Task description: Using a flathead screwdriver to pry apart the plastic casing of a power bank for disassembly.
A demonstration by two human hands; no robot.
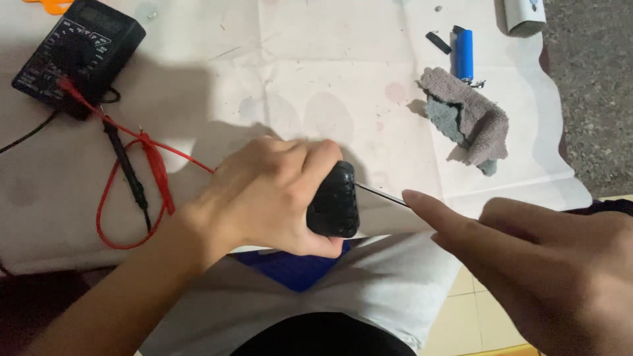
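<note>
My left hand [264, 198] grips the black ribbed handle of a screwdriver [334, 201] near the table's front edge. Its thin metal shaft points to the right. My right hand [527, 257] reaches in from the lower right with the index finger stretched out, its tip touching the shaft's end around the middle of the view. The other fingers of that hand are curled and hold nothing that I can see.
A black multimeter [79, 46] lies at the top left, with red and black probe leads [142, 175] trailing down. A blue cylindrical battery [465, 54] and a crumpled grey cloth [468, 118] lie at the upper right on white paper [316, 79].
</note>
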